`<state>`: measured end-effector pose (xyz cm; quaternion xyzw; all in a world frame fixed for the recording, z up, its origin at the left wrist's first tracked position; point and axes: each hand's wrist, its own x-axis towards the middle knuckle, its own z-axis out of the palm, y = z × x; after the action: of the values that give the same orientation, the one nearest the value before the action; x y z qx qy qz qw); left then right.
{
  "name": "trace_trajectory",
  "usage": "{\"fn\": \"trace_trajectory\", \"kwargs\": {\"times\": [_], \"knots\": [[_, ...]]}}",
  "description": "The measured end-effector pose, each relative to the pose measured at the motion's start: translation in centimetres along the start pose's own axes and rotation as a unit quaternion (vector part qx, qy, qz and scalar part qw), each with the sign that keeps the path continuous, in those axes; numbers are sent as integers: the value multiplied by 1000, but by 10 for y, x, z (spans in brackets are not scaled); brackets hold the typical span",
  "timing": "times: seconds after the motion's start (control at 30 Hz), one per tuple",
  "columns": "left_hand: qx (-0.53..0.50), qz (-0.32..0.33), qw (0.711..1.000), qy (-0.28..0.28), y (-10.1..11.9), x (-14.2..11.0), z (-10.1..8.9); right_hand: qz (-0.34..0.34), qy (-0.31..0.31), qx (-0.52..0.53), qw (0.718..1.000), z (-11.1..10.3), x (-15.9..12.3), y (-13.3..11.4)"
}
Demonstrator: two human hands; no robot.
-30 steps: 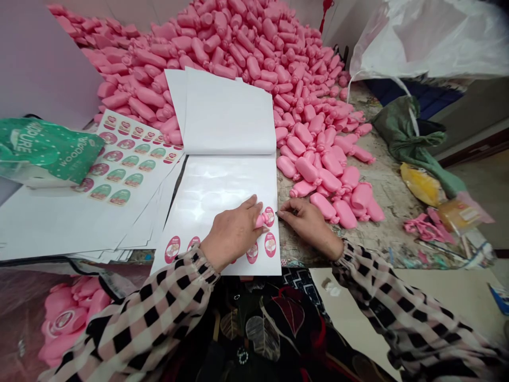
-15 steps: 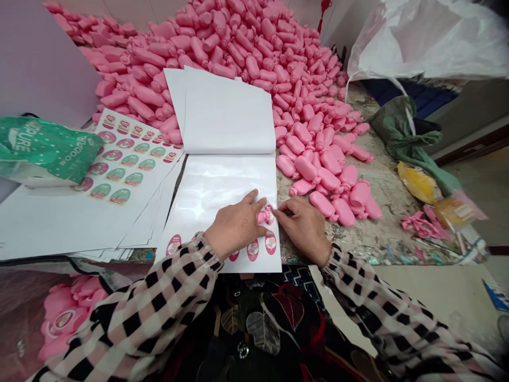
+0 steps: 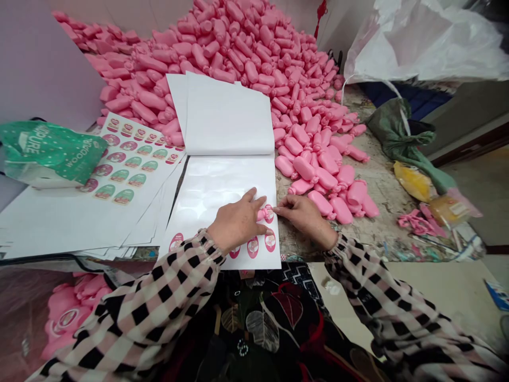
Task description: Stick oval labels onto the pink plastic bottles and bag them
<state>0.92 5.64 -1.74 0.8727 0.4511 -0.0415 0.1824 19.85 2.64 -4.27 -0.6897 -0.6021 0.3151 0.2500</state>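
Note:
My left hand (image 3: 238,218) lies over the sticker sheet (image 3: 207,175), its fingers curved around a small pink bottle (image 3: 262,214). Only the neck end of that bottle peeks out between thumb and forefinger; the palm hides the rest. My right hand (image 3: 308,218) is closed in a pinch at the edge of a pink oval sticker (image 3: 269,213), just right of the bottle's neck. Whether this sticker is lifted off its backing I cannot tell. More oval stickers (image 3: 253,247) sit along the sheet's lower part, and bare glossy backing shows above them.
A large heap of pink bottles (image 3: 238,48) rises behind the sheet and spills down to the right. Printed sticker sheets (image 3: 135,170) and a green packet (image 3: 55,151) lie at the left. A green cloth bag (image 3: 401,130) and yellow packet (image 3: 413,180) lie at the right.
The view has shifted slightly. Both hands keep nearly the same places on the sheet; my right fingers stay at the sticker's edge, with the hand turned a little flatter.

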Motion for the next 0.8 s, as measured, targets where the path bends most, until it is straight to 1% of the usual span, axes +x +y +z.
{"fn": "trace_trajectory", "kwargs": {"times": [0.07,0.2,0.33,0.43,0.53,0.6,0.7,0.8], "knots": [[0,0,1000,0,0,0,1,-6,5,7,1000,1,1,3],[-1,3,1000,2,-1,0,1,-7,46,4,999,5,1,5],[-12,12,1000,12,-2,0,2,-14,51,-16,998,7,1,2],[-18,12,1000,16,-3,0,2,-40,63,-64,995,6,-1,-3],[-21,9,1000,19,-2,0,1,-71,101,-127,984,7,-6,-9],[-25,5,1000,16,-2,-1,1,-83,124,-143,978,8,-10,-12],[-32,3,999,15,0,-1,0,-105,154,-131,974,10,-15,-15],[-32,5,999,40,0,-4,2,-120,183,-78,973,14,-18,-13]]}}
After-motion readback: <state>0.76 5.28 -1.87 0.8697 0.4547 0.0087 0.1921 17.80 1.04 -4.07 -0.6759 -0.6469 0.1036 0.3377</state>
